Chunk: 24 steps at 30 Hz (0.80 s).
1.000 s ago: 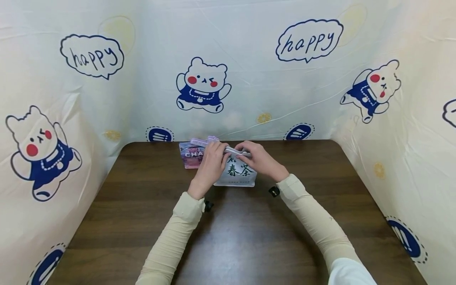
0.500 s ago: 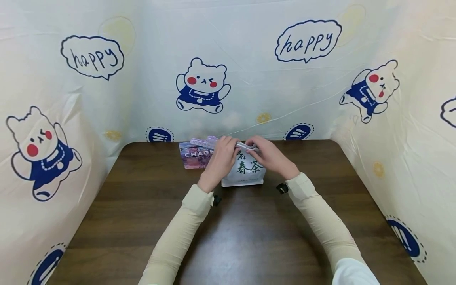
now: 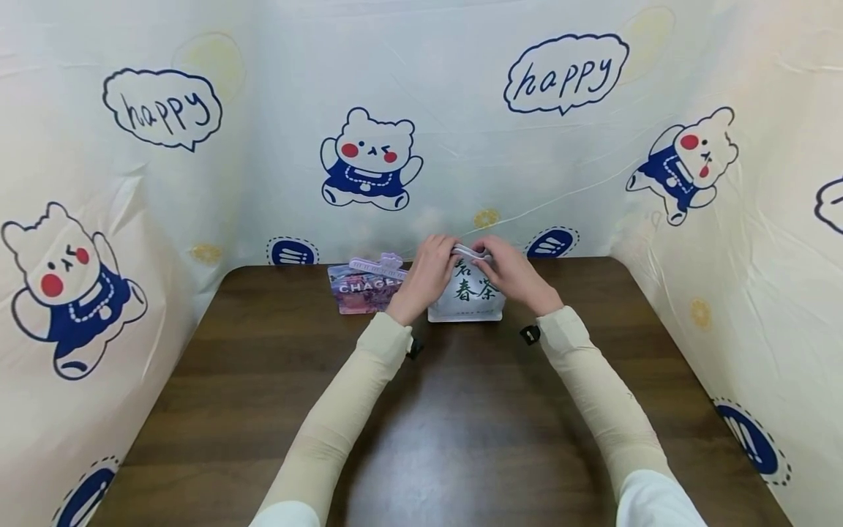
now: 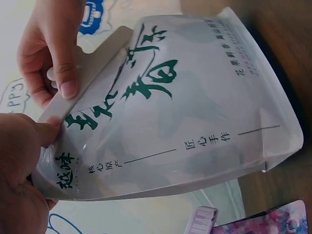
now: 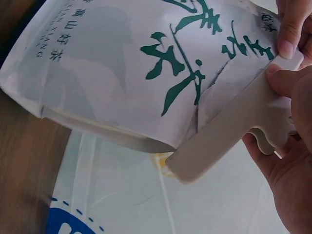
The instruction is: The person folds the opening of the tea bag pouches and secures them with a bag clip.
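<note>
A white tea bag with green characters stands at the back of the table, its top edge pinched by a pale bag clip. My left hand holds the bag's upper left corner, the thumb in front at the clip's end and the other fingers behind, largely hidden. My right hand grips the clip's handle, with the thumb on the near side and fingers curled beneath. Close to my left hand, a pink-and-blue packet wears a purple clip along its top.
The dark wooden table ends just behind the bags. A pale printed cloth hangs around it at the back and on both sides. A dark camera mount sits on each wrist.
Both hands and the white tea bag have shifted right and farther back. More of the pink-and-blue packet now shows at the left. My hold on the bag and clip looks unchanged.
</note>
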Motion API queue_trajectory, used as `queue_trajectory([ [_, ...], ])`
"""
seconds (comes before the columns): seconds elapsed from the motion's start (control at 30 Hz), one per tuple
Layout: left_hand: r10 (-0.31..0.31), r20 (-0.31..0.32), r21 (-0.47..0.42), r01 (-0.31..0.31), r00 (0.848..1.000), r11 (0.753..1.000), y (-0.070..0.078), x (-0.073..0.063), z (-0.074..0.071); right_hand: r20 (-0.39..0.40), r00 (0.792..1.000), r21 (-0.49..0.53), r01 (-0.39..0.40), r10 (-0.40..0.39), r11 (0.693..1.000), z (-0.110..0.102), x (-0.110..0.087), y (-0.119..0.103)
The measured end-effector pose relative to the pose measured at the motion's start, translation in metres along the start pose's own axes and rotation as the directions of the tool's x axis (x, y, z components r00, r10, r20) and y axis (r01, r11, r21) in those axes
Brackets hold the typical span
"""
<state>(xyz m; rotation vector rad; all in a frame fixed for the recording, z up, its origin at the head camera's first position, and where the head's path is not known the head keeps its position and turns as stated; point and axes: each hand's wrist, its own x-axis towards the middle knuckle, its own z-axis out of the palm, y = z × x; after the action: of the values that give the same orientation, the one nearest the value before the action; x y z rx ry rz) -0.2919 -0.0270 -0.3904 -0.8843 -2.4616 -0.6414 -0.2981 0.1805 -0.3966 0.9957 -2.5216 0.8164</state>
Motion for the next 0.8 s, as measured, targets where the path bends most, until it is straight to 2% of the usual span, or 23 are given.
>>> queue_trajectory([
  [0.23,-0.006,-0.008,0.018,0.006,1.000,1.000,-0.006,0.009,0.011,-0.024,1.000,0.031,-0.017,0.018,0.999,0.006,0.003,0.015],
  [0.47,-0.005,-0.017,0.024,0.005,1.000,1.000,-0.015,0.007,0.026,-0.030,0.999,0.058,-0.022,0.023,0.998,0.015,0.003,0.026],
  [0.67,0.008,-0.034,0.030,-0.007,0.999,1.000,-0.021,0.008,0.029,-0.031,0.998,0.081,-0.046,0.048,0.996,0.017,0.006,0.028],
  [0.8,0.012,-0.017,0.057,-0.011,1.000,0.998,-0.024,0.008,0.030,-0.028,0.998,0.075,-0.054,0.057,0.996,0.019,0.008,0.030],
])
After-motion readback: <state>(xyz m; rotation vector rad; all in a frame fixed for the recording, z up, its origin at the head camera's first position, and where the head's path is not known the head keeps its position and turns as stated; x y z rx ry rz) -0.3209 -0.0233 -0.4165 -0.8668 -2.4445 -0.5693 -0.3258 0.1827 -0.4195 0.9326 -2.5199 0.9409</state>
